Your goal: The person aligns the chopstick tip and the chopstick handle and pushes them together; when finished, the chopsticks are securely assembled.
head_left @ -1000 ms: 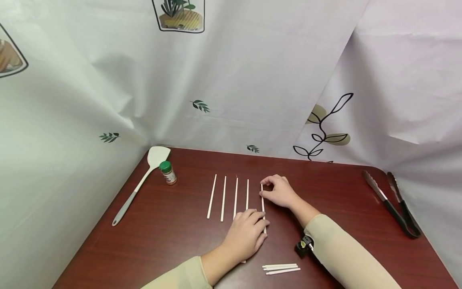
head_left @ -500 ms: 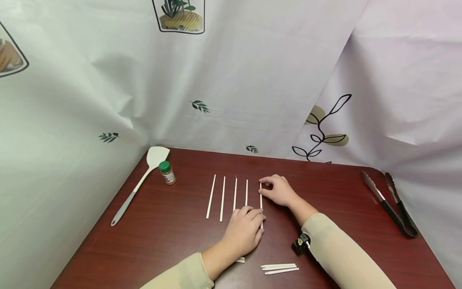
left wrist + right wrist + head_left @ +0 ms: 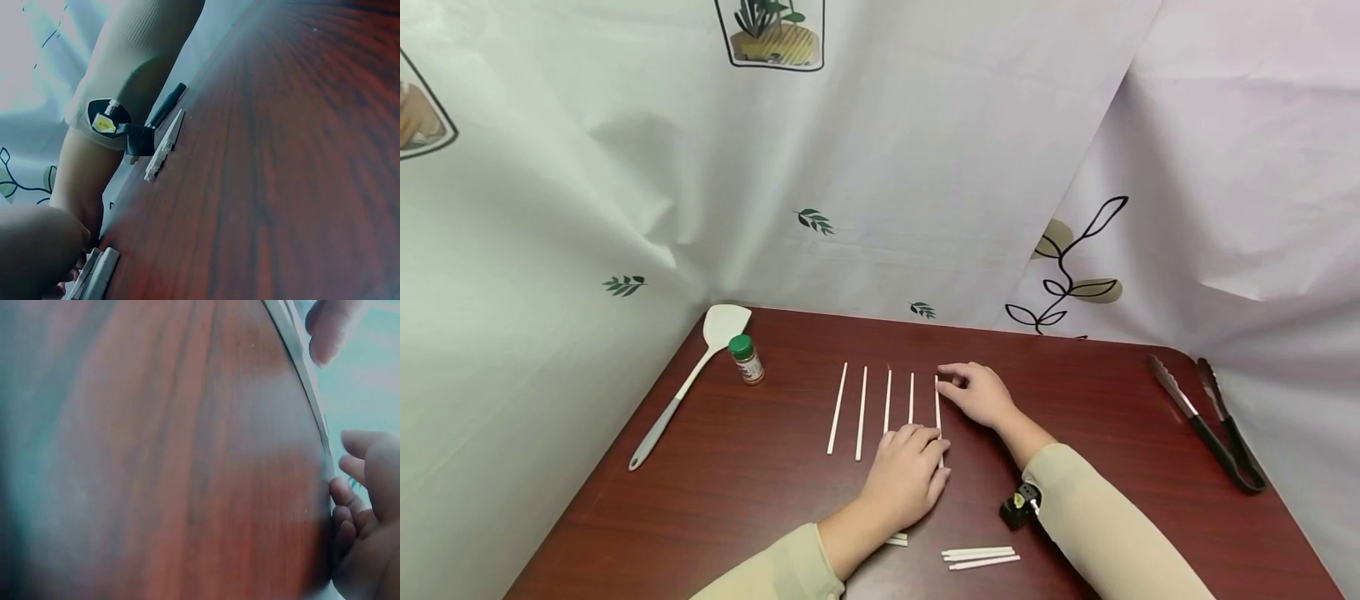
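Note:
Several thin white sticks lie side by side, pointing away, on the dark red table. My right hand [image 3: 983, 395] is at the far end of the rightmost white stick [image 3: 938, 410]. Its thumb is right at the stick, while the index finger is parted from it beyond the tip. My left hand [image 3: 904, 473] holds that stick's near end with curled fingers and covers the lower parts of two neighbouring sticks. In the right wrist view, the thumb and fingers stand apart beside a white stick [image 3: 303, 365].
A small pile of short white sticks [image 3: 979, 556] lies near the front, with more stick ends [image 3: 897, 542] behind the left wrist. A pale spatula [image 3: 692, 379] and a green-capped spice jar [image 3: 748, 360] are at left. Black-handled tongs [image 3: 1221, 442] lie at right.
The rightmost stick has shifted left, closer to its neighbour, with both hands moving slightly left. The right index finger has lifted off the stick's far end.

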Tool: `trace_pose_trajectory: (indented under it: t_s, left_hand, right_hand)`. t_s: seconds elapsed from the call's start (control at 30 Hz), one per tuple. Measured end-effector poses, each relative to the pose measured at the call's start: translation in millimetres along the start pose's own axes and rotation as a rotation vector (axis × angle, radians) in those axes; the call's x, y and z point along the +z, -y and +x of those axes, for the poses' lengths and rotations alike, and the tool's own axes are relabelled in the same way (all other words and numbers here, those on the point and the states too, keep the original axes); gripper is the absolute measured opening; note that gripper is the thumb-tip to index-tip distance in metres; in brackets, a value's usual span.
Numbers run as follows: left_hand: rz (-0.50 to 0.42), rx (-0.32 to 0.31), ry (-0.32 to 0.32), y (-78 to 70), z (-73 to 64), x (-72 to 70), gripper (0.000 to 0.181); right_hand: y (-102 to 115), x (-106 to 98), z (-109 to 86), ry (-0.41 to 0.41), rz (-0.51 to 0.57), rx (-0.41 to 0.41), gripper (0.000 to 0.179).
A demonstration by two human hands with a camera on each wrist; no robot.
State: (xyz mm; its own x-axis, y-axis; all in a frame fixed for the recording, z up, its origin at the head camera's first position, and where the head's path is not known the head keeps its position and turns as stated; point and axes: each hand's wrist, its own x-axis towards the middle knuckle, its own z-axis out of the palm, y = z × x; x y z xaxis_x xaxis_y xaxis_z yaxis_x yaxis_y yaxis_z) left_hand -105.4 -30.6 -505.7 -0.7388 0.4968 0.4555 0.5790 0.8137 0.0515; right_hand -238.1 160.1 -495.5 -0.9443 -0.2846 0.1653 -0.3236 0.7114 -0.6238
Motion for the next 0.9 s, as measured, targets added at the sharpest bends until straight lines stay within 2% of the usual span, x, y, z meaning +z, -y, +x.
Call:
trace_pose_trajectory:
  t_s: [0.13, 0.37, 0.47, 0.63, 0.8, 0.9]
  left_hand:
    - [-0.057, 0.021, -0.044, 1.8, -3.1, -0.4, 0.03]
    - [-0.185, 0.069, -0.169, 9.0, -12.6, -3.8, 0.022]
    - [-0.214, 0.095, -0.194, 11.6, -15.7, -6.2, 0.02]
    - [-0.236, 0.125, -0.201, 15.4, -24.9, -12.2, 0.021]
    - [-0.292, 0.223, -0.229, 22.5, -33.1, -14.1, 0.02]
    - [-0.332, 0.272, -0.24, 26.6, -34.7, -13.9, 0.02]
  right_hand:
    - [-6.6, -3.1, -4.2, -0.023, 0.138, 0.049, 0.026]
    - [-11.7, -14.3, -21.4, 0.005, 0.228, 0.064, 0.021]
    - [-13.8, -16.0, -31.2, -0.047, 0.268, 0.072, 0.017]
    - [-19.4, -15.4, -45.3, -0.174, 0.348, 0.055, 0.013]
    - [-26.2, -18.2, -65.6, -0.273, 0.333, 0.023, 0.007]
    - [-29.5, -22.7, -80.0, -0.322, 0.311, -0.028, 0.004]
